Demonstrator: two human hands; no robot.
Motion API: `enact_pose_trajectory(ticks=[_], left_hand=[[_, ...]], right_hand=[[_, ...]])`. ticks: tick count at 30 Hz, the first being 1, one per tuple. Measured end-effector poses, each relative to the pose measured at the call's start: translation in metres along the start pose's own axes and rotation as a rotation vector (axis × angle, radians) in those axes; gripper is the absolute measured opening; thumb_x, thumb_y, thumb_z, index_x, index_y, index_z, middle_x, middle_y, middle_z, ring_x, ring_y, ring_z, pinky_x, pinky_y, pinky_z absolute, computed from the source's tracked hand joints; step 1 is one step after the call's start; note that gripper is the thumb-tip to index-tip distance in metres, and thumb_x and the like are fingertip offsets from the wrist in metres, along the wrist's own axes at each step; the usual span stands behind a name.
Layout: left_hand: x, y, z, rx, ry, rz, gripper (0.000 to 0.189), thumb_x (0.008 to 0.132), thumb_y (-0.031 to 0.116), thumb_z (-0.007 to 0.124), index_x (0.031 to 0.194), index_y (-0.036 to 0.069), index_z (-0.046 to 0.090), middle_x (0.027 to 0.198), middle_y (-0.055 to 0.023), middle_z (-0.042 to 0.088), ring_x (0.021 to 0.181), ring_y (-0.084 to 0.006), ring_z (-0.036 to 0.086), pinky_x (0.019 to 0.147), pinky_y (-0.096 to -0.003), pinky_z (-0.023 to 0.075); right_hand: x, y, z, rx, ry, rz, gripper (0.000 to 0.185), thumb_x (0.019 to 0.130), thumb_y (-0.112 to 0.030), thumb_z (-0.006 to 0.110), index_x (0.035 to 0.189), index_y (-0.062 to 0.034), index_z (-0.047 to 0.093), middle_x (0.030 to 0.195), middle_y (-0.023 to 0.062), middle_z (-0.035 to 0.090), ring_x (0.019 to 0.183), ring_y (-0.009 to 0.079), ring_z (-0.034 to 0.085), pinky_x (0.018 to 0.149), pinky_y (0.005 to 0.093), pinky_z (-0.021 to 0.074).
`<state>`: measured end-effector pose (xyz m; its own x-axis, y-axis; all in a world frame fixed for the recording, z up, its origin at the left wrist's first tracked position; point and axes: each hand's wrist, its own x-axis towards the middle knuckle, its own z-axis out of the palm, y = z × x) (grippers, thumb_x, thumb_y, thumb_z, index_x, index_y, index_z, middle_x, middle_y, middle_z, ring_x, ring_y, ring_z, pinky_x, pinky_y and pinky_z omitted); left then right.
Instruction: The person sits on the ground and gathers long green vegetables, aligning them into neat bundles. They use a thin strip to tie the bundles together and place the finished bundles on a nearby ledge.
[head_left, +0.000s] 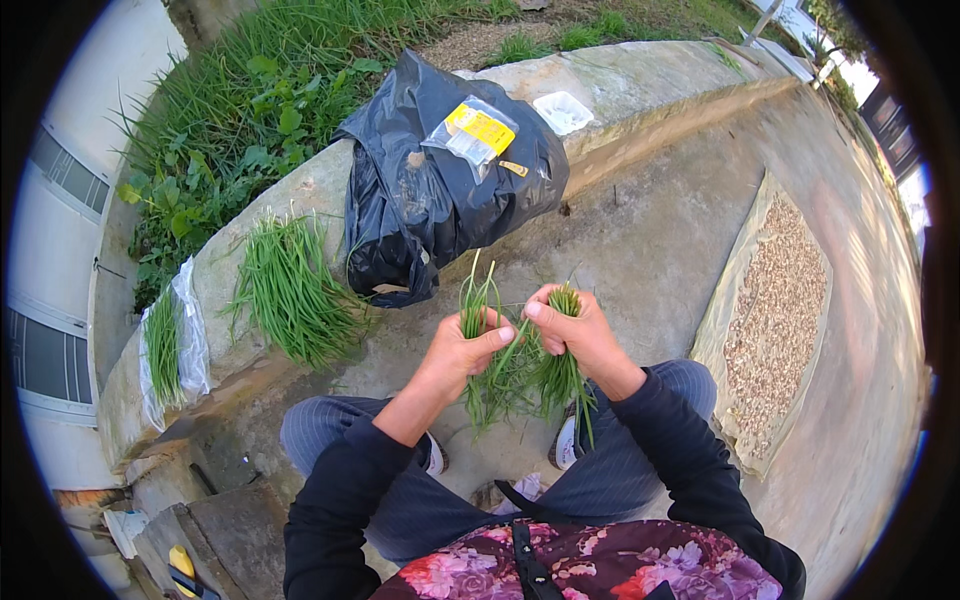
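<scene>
My left hand (466, 346) grips a small bunch of long green stalks, probably Chinese chives (472, 300), with a few ends sticking up past the fingers. A thicker bundle of the same greens (564, 375) is held in my right hand (574, 322), cut ends up and leaf tips hanging down. Both hands are close together over my spread knees, thumbs facing each other. Loose green scraps (502, 386) lie on the concrete below them. On the low wall to the left rests a large pile of greens (296, 289).
A black plastic bag (465, 202) bulges over the wall, topped by a clear packet with a yellow label (484, 129). Beyond it is a white plastic tray (564, 112). Another bunch (161, 352) lies on clear plastic. Small pale pieces (776, 322) are spread on a sheet at right.
</scene>
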<state>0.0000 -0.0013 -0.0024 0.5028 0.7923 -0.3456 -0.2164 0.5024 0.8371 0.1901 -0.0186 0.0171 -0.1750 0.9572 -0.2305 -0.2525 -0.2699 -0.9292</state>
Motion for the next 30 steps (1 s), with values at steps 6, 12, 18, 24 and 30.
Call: enact_pose_trajectory(ticks=[6, 12, 18, 24, 30], left_hand=[[-0.002, 0.003, 0.002, 0.017, -0.082, 0.001, 0.032, 0.097, 0.032, 0.048, 0.093, 0.002, 0.058, 0.079, -0.0048, 0.062, 0.045, -0.0030, 0.033, 0.043, -0.0196, 0.0266], [0.000, -0.002, 0.002, 0.078, -0.127, -0.017, 0.034, 0.098, 0.033, 0.046, 0.096, 0.002, 0.059, 0.080, -0.0055, 0.062, 0.044, -0.0037, 0.033, 0.041, -0.0203, 0.0262], [-0.002, -0.002, 0.005, 0.227, -0.142, -0.026, 0.032, 0.098, 0.030, 0.047, 0.094, 0.002, 0.061, 0.072, -0.0011, 0.059, 0.044, -0.0022, 0.034, 0.042, -0.0192, 0.0258], [-0.001, -0.003, 0.004, 0.303, -0.207, -0.011, 0.028, 0.096, 0.029, 0.050, 0.093, 0.003, 0.061, 0.067, 0.0027, 0.053, 0.045, -0.0021, 0.035, 0.042, -0.0194, 0.0263], [-0.001, -0.006, 0.006, 0.170, -0.083, 0.043, 0.020, 0.093, 0.024, 0.057, 0.093, 0.004, 0.058, 0.067, 0.0024, 0.053, 0.046, -0.0024, 0.037, 0.041, -0.0196, 0.0278]], right_hand=[[0.002, -0.005, -0.013, 0.242, -0.095, 0.019, 0.031, 0.095, -0.029, 0.050, 0.072, -0.0093, 0.044, 0.058, -0.0008, 0.046, 0.046, 0.0090, 0.042, 0.044, 0.0246, 0.0336], [-0.001, -0.011, -0.002, 0.194, -0.018, 0.079, 0.028, 0.097, -0.032, 0.049, 0.081, -0.0082, 0.048, 0.059, 0.0004, 0.047, 0.048, 0.0105, 0.045, 0.045, 0.0244, 0.0376], [0.005, 0.001, -0.013, 0.238, -0.021, 0.038, 0.023, 0.091, -0.029, 0.060, 0.089, -0.0064, 0.054, 0.062, -0.0013, 0.052, 0.048, 0.0067, 0.045, 0.046, 0.0213, 0.0367], [-0.001, -0.002, -0.005, -0.188, 0.064, -0.072, 0.015, 0.086, -0.018, 0.067, 0.088, -0.0042, 0.060, 0.062, -0.0047, 0.052, 0.051, 0.0014, 0.042, 0.045, 0.0196, 0.0313], [-0.005, -0.009, 0.003, -0.305, -0.023, -0.118, 0.014, 0.087, -0.014, 0.064, 0.086, -0.0009, 0.060, 0.066, -0.0026, 0.055, 0.061, 0.0041, 0.049, 0.053, 0.0224, 0.0389]])
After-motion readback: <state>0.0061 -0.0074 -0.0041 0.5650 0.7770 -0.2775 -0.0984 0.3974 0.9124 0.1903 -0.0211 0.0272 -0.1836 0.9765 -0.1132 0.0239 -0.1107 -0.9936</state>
